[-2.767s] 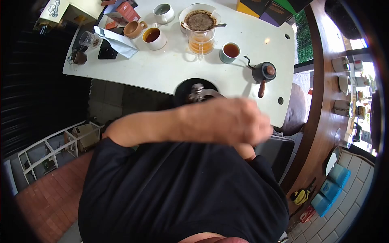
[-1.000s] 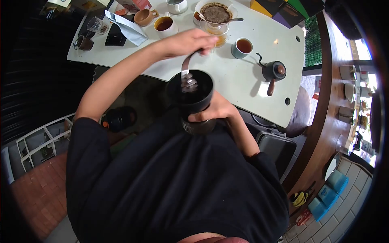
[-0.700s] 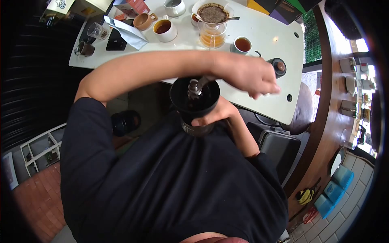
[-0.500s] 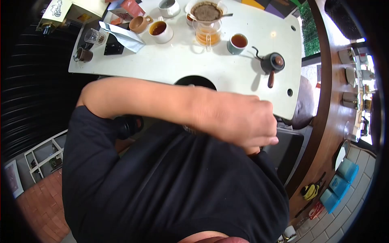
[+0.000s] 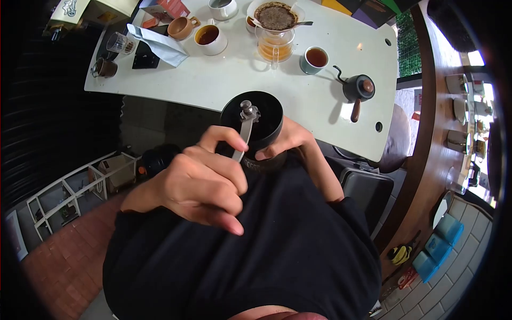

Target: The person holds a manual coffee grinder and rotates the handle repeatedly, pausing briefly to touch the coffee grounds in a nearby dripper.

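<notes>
A black hand coffee grinder [image 5: 273, 121] is held upright close to my chest, in front of the table's near edge. My right hand [image 5: 285, 140] wraps round its body from the right, thumb across the near side. My left hand [image 5: 205, 178] is closed at the metal crank handle [image 5: 246, 128], which slopes from the grinder's centre toward me. The fingertips touch the crank, and its far end is hidden behind them. Inside the grinder's dark top I cannot make out any contents.
On the white table [image 5: 213, 85] stand a dripper with wet coffee grounds [image 5: 276, 16], a glass server [image 5: 274, 49], a teal cup [image 5: 314, 58], a white cup [image 5: 212, 40], a gooseneck kettle [image 5: 358, 88] and a silvery bag [image 5: 160, 45]. A wooden counter [image 5: 421, 138] runs along the right.
My left hand has swung from the far right back to the left, toward me. The grinder and my right hand, mostly covered by the left forearm before, now show.
</notes>
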Action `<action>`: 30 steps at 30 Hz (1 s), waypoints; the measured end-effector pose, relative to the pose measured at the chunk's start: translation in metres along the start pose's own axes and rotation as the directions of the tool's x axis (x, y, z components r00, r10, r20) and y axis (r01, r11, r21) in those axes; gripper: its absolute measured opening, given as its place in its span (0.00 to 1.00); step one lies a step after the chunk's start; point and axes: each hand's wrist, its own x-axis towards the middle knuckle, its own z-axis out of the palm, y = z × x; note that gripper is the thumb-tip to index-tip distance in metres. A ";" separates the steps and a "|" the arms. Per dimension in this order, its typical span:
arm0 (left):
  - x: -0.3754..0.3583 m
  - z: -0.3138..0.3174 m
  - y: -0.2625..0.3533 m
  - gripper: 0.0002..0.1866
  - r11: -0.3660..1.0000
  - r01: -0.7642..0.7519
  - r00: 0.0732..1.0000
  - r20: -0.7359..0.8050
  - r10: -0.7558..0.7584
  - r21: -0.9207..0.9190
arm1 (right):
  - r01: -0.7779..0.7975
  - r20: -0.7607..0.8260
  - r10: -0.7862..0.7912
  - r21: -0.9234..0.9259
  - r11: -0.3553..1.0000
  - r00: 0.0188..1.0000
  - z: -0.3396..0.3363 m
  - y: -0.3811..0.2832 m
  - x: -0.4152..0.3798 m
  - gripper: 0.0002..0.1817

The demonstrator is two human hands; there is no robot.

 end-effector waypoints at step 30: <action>0.069 -0.044 -0.114 0.13 0.853 0.506 0.845 -0.126 -0.520 -0.124 | 0.257 0.206 -0.240 -0.060 0.965 0.949 0.021 -0.014 0.024 0.31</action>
